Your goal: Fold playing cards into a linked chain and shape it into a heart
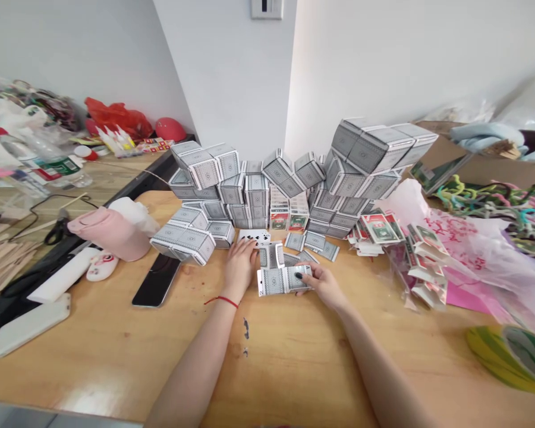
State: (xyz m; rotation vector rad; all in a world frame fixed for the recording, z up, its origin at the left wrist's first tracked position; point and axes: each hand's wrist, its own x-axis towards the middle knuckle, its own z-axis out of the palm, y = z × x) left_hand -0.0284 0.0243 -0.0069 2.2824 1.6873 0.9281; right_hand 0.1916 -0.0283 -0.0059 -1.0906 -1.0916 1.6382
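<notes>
My right hand [321, 282] is closed on a small fan of grey-backed playing cards [282, 280], held just above the wooden table [294, 356]. My left hand [240, 264], with a red string at the wrist, rests on the table with its fingers curled against loose cards [271, 255] lying beside the fan. A face-up spade card [254, 236] lies just beyond the left fingertips. Behind both hands rises a wall of several boxes built from folded grey cards [289, 178].
A black phone [156, 280] and a card box [183, 242] lie left of my left hand, near a pink bottle [110, 233]. Red-printed card packs [378, 229] and pink plastic bags [468, 249] fill the right side. A green tape roll [512, 356] sits near right.
</notes>
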